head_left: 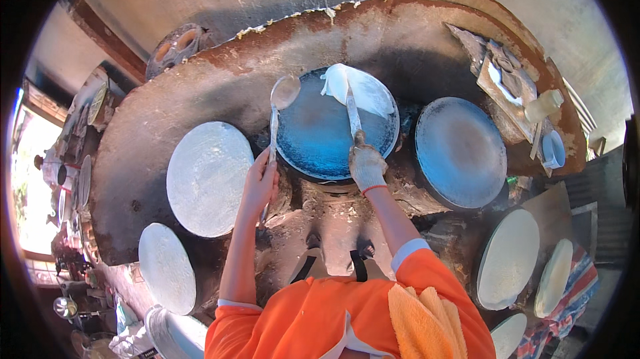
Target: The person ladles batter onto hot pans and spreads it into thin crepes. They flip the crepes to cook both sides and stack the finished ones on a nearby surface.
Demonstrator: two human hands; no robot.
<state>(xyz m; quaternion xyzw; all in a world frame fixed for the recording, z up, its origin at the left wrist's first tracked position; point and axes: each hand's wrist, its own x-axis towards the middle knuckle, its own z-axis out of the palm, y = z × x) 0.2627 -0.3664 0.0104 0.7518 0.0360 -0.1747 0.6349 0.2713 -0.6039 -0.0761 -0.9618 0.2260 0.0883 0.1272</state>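
My left hand (pixel 259 184) is closed round the long handle of a ladle (pixel 274 126), whose round head rests over the left rim of the middle griddle. My right hand (pixel 369 167), in a pale work glove with a red cuff edge, grips a long flat-handled tool (pixel 353 114). The far end of that tool meets white batter (pixel 371 92), which hides its tip. The batter lies in an uneven patch on the far right part of the dark round griddle (pixel 310 136), with bare surface nearer to me.
A griddle covered by a thin white sheet (pixel 210 179) is at left, and another round griddle (pixel 460 152) at right. Several pale discs, such as one at lower left (pixel 167 269), surround me. A plastic bottle (pixel 545 106) and blue cup (pixel 553 149) stand on the right ledge.
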